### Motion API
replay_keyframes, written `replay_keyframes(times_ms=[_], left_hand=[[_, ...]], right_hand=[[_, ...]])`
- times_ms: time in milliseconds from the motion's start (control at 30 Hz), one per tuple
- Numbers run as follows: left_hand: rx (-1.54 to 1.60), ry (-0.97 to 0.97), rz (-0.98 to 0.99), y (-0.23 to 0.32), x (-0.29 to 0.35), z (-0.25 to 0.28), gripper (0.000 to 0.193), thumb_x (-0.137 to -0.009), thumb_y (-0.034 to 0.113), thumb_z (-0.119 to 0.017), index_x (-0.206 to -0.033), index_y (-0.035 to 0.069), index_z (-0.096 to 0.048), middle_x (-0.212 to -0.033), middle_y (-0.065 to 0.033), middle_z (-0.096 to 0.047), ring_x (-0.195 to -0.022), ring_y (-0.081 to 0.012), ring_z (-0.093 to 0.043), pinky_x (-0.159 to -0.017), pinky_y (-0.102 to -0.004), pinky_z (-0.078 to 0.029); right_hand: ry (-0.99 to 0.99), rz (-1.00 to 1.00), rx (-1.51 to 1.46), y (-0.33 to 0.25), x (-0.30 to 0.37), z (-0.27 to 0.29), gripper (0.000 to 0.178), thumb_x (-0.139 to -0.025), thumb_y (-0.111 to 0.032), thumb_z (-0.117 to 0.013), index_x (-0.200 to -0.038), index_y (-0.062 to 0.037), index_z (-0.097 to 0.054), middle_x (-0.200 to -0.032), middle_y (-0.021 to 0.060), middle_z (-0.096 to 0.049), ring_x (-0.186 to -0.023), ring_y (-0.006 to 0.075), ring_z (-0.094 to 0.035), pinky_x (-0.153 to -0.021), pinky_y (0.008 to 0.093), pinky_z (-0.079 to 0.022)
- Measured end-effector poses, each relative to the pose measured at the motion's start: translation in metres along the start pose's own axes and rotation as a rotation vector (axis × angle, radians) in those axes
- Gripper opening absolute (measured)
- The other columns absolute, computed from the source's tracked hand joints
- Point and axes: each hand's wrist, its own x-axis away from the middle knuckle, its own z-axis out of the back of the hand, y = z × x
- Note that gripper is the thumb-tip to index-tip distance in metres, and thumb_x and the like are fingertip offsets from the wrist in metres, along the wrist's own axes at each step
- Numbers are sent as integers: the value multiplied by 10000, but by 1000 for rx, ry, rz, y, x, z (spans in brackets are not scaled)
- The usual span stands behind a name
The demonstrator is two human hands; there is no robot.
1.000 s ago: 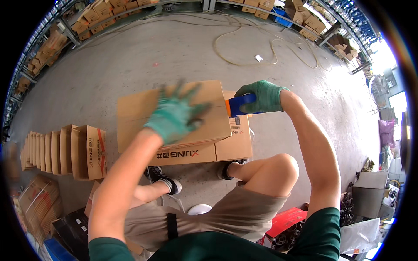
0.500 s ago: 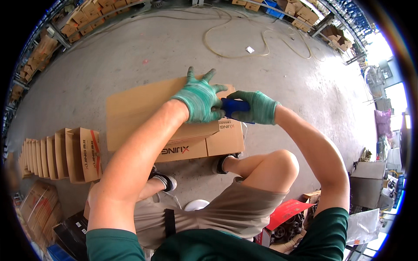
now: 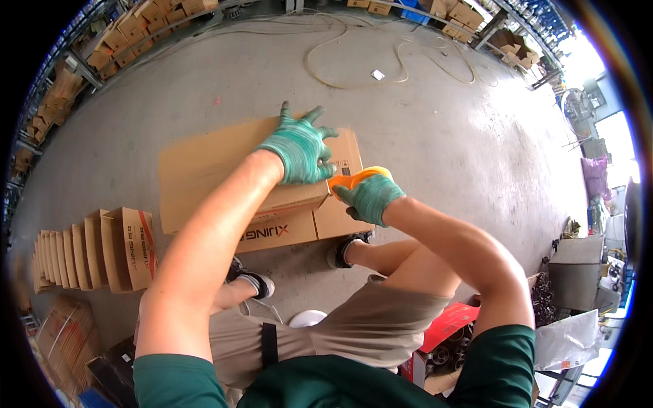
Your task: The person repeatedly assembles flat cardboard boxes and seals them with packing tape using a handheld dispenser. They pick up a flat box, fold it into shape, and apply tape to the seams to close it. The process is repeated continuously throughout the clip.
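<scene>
A brown cardboard carton lies before me, above my feet. My left hand, in a green-grey knit glove, lies on its top near the right end with the fingers spread. At the carton's right end my gloved right hand is closed around a tape dispenser. Its orange-yellow rounded part shows above my fingers and touches or nearly touches the carton's edge. The palm hides the rest of the dispenser. I cannot make out any tape strip.
Folded-open cartons stand in a row at the left. Flattened cardboard lies at the lower left. A box of dark metal parts with a red flap sits by my right thigh. A hose coils across the far floor, before shelves of small boxes.
My right hand has turned and dropped slightly along the carton's right end; the dispenser now shows its orange-yellow part instead of blue. My left hand stays spread on the carton.
</scene>
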Motion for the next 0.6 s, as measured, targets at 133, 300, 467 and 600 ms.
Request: replay_keyframes(times_ms=[133, 300, 467, 600], left_hand=[[35, 64, 74, 6, 8, -24, 370, -967, 452, -517, -930, 178, -762, -1556, -79, -444, -1531, -373, -168, -1139, -770, -40], [-5, 265, 152, -13, 17, -37, 416, -1021, 382, -452, -1367, 209, -603, -1633, -89, -288, -1542, -373, -116, -1192, -692, -49], [-123, 297, 638, -64, 128, -58, 656, -993, 520, -491, -1573, 267, -316, -1677, -48, -172, -1553, -380, -40, -1179, -714, -34], [178, 509, 971, -91, 207, -83, 803, -966, 527, -585, -1595, 171, -236, -1631, -165, -271, -1514, -399, -214, -1215, -531, -248]], right_hand=[[187, -423, -414, -2, -44, -13, 396, -955, -275, -597, -1337, -194, -527, -844, 141, -690, -822, 358, -682, -711, 466, -524], [173, -516, -492, -9, -82, -78, 473, -1019, -487, -436, -1365, -179, -533, -969, 133, -700, -910, 335, -674, -851, 434, -503], [34, -551, -476, -16, -83, -32, 323, -968, -365, -529, -1082, -107, -685, -1053, 169, -716, -946, 382, -691, -838, 417, -551], [425, -650, -1438, -13, -58, 50, 301, -987, -275, -529, -1087, -38, -686, -1098, 243, -693, -949, 400, -682, -828, 434, -554]])
